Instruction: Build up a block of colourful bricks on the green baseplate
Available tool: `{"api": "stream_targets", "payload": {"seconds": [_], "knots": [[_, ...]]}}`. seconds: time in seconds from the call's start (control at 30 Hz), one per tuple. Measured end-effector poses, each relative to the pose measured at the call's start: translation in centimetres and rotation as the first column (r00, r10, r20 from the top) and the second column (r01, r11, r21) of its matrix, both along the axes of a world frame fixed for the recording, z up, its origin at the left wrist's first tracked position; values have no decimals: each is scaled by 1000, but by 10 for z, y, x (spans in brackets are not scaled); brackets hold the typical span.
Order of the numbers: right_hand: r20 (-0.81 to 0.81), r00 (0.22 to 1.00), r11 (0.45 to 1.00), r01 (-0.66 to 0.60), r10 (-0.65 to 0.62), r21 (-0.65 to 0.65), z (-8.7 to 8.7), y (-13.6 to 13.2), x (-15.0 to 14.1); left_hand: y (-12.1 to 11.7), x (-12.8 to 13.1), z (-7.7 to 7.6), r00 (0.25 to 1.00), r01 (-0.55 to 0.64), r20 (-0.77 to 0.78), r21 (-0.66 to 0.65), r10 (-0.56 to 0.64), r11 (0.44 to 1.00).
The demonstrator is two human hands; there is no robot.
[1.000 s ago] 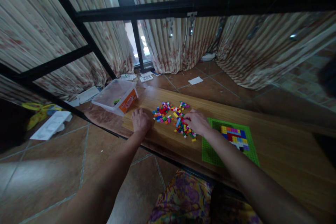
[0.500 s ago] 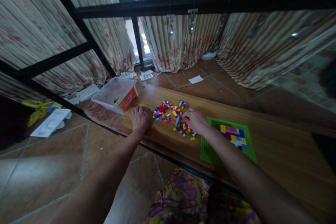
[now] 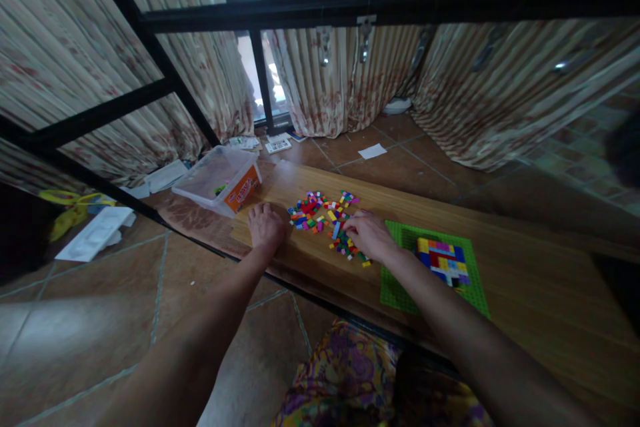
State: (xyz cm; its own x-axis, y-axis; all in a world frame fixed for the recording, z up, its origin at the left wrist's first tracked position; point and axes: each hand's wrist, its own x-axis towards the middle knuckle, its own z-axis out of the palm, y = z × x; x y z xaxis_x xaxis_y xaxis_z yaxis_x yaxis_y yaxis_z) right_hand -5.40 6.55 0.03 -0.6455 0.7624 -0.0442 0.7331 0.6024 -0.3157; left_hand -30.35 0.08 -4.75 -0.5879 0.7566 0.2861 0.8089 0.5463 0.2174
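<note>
Small colourful building bricks point(image 3: 309, 211) lie in loose heaps on a wooden tabletop point(image 3: 530, 280). My right hand point(image 3: 369, 233) is over the right-hand heap, fingertips drawn together down among the pieces; whatever they pinch is too small to make out. Just left of those fingers is a longer light blue brick point(image 3: 337, 230). My left hand point(image 3: 267, 224) rests on the wood left of the heaps, fingers stretched out and holding nothing. Under my right forearm lies a green baseplate point(image 3: 397, 293), partly covered by the arm. A block of multicoloured bricks point(image 3: 443, 259) is fixed on it.
A clear plastic tub point(image 3: 203, 180) with an orange label stands at the table's left end, a few green pieces inside. Black metal bars point(image 3: 320, 13) run across beyond the table. White packaging point(image 3: 97, 232) and a sheet of paper point(image 3: 373, 151) lie on the tiled floor.
My right hand has shifted slightly left within the heap, and its forearm uncovers more of the brick block on the baseplate. The left hand stays where it was.
</note>
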Motion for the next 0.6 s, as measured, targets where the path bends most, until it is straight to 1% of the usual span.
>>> {"api": "stream_targets", "payload": {"seconds": [0.2, 0.4, 0.5, 0.6], "knots": [[13, 999, 1000, -29, 29, -3, -4, -5, -5, 0, 0, 0, 1000, 1, 5, 4, -1, 1000], [-23, 999, 999, 35, -35, 18, -7, -2, -6, -1, -1, -2, 1000, 6, 4, 6, -6, 1000], [-70, 997, 999, 47, -45, 26, -9, -3, -17, -1, -1, -2, 1000, 11, -4, 7, -11, 1000], [-146, 989, 999, 27, -21, 42, -12, -7, -35, -2, -1, -1, 1000, 9, -6, -5, -9, 1000]]}}
